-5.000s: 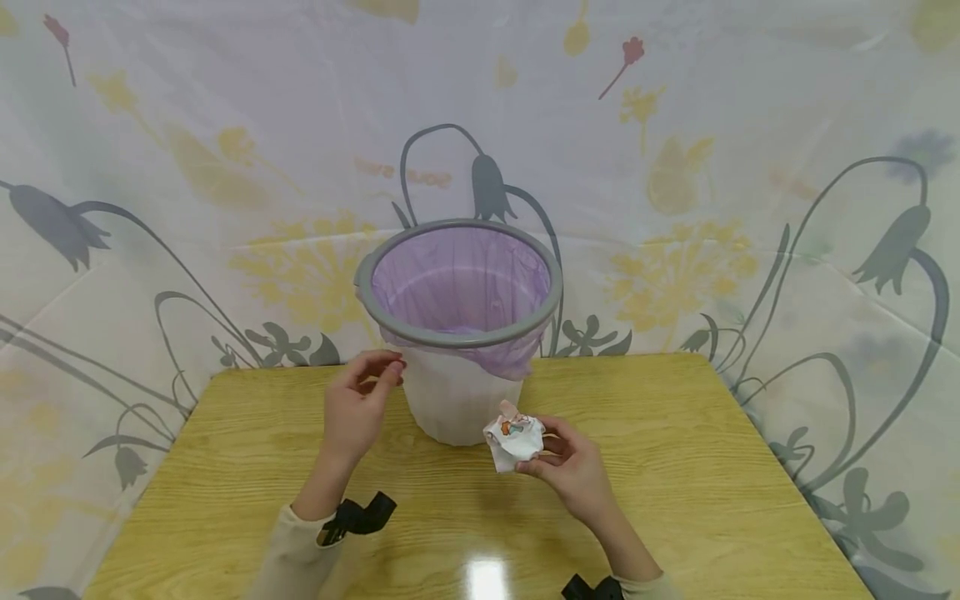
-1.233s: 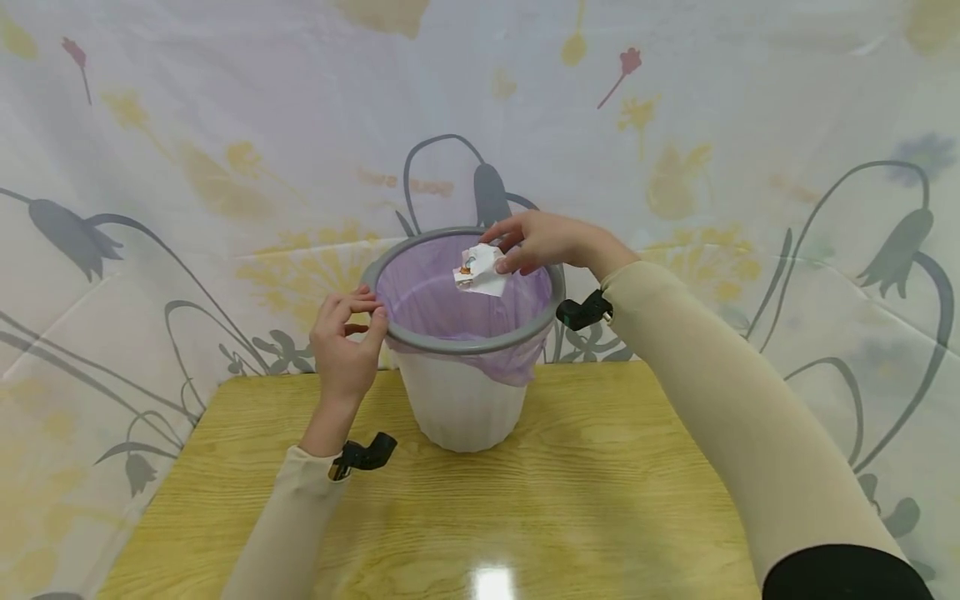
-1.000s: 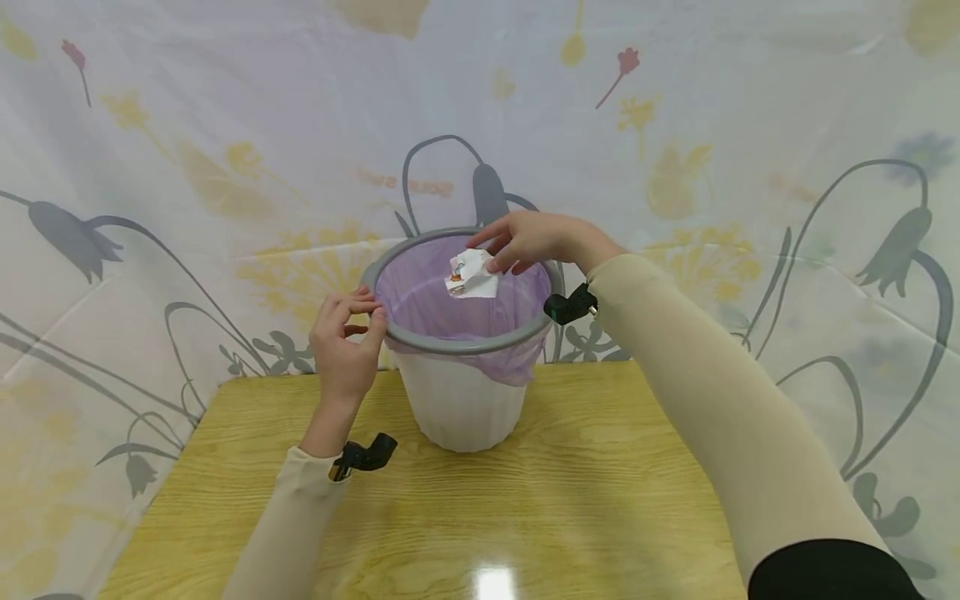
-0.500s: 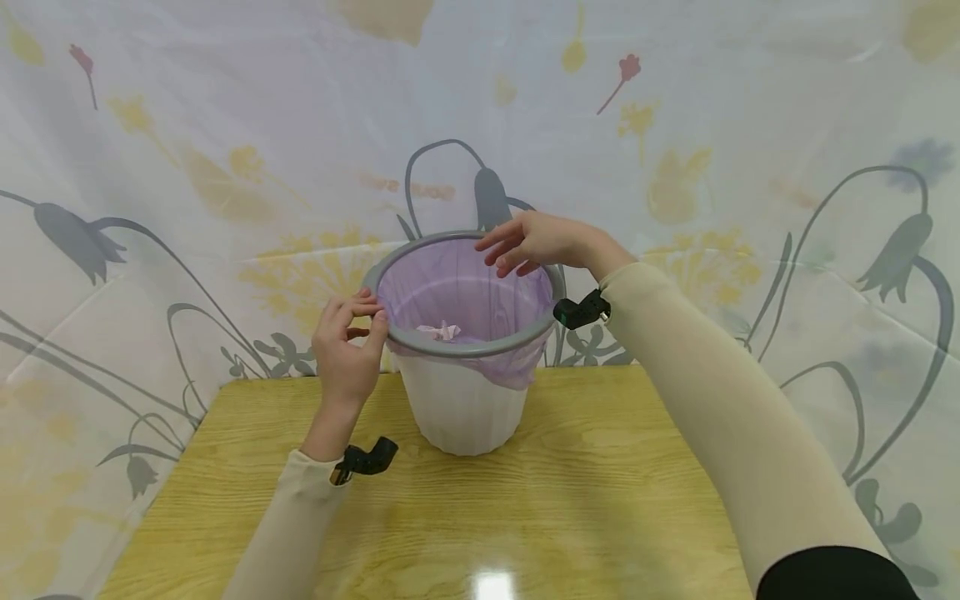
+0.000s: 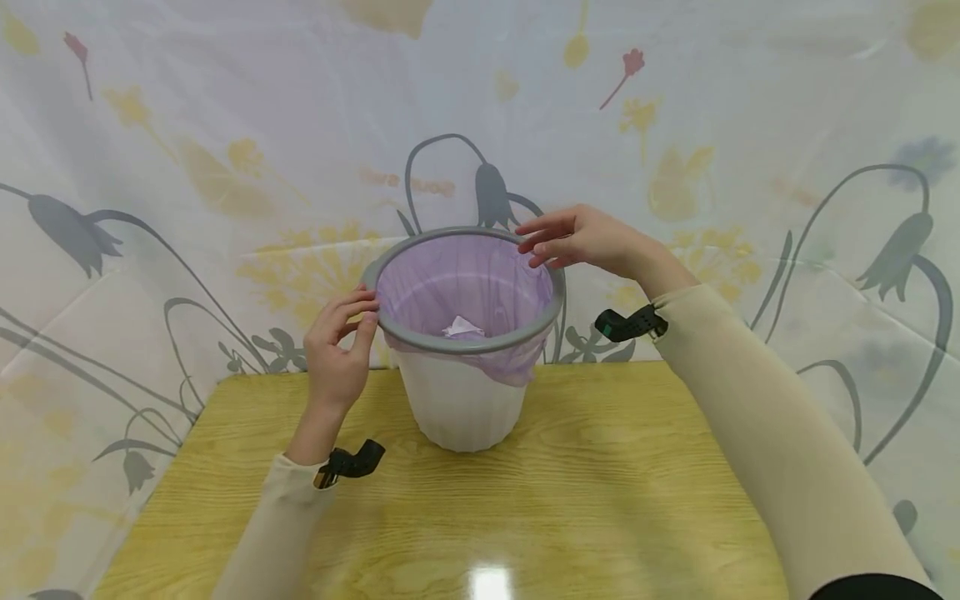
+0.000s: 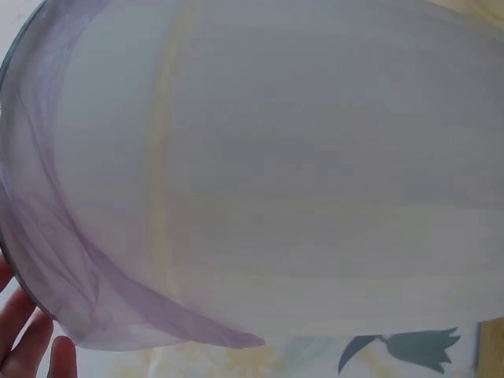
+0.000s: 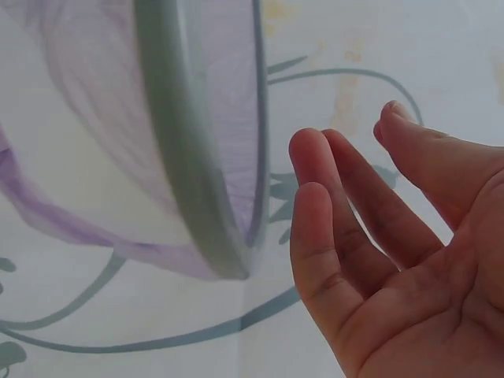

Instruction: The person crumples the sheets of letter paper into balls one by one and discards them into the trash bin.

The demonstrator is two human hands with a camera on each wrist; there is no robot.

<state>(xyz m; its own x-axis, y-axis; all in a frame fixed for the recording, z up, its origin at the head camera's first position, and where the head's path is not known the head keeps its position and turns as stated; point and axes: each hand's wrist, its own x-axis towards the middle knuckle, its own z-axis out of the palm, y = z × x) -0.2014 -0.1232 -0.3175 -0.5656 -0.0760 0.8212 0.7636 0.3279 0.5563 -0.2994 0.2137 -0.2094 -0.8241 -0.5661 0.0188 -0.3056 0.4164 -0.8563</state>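
Observation:
A white trash can with a grey rim stands upright, lined with a purple plastic bag whose edge hangs over the front. Inside, low in the bag, lies a crumpled piece of white paper, partly hidden by the front rim. My left hand is at the left side of the rim, fingertips right at it with the fingers loosely bent and the thumb apart. Above the right part of the rim hovers my right hand; its relaxed, spread fingers hold nothing, as the right wrist view also shows.
The can stands toward the back of a yellow wood-grain table. Close behind it and along both sides hangs a pale curtain printed with flowers. Black wrist cameras stick out from both forearms.
The crumpled paper left my right hand and dropped into the lined trash can. My right hand then drew back to the right. My left hand shifted slightly left, its thumb now off the rim.

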